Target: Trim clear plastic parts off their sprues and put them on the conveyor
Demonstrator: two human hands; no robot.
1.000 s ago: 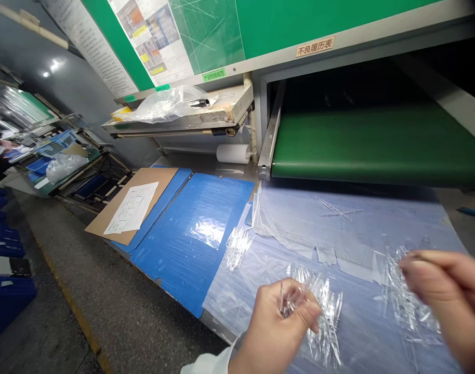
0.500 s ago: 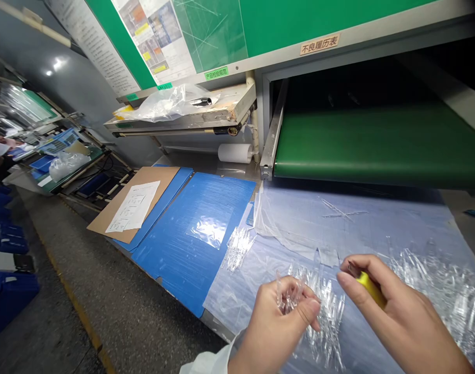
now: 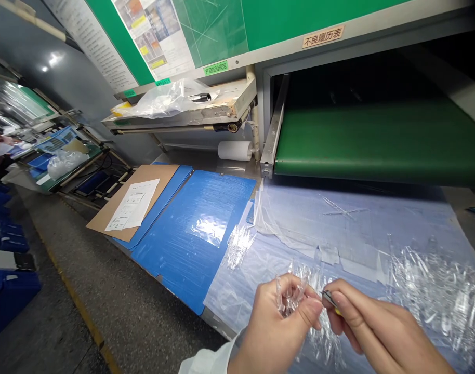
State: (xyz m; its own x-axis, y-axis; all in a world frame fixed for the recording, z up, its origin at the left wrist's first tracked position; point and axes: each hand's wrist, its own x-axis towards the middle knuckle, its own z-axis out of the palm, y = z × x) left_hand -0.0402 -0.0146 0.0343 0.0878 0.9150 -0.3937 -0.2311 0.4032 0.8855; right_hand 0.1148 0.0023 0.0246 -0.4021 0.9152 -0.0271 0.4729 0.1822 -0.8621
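Observation:
My left hand (image 3: 278, 324) is closed around several clear plastic pieces (image 3: 290, 298), thin and stick-like, their ends poking up between the fingers. My right hand (image 3: 362, 317) grips a small yellow-handled utility knife (image 3: 328, 297). Its grey metal end points left, right beside my left thumb and fingertips; the fingers hide most of the handle. Whether the blade touches a piece I cannot tell. Under and behind both hands lies a loose heap of the same clear pieces (image 3: 327, 343) on a bluish plastic sheet (image 3: 300, 213).
A larger pile of clear pieces (image 3: 436, 296) spreads at the right, and a small bundle (image 3: 239, 246) lies at the left. Behind the sheet runs a green conveyor belt (image 3: 370, 140). Blue boards (image 3: 175, 234) with brown cardboard (image 3: 105, 221) are left; a shelf (image 3: 222, 106) stands above.
My right hand has moved left and turned, bringing the knife's metal end up to my left fingertips. My left hand stays nearly where it was, still holding the clear pieces.

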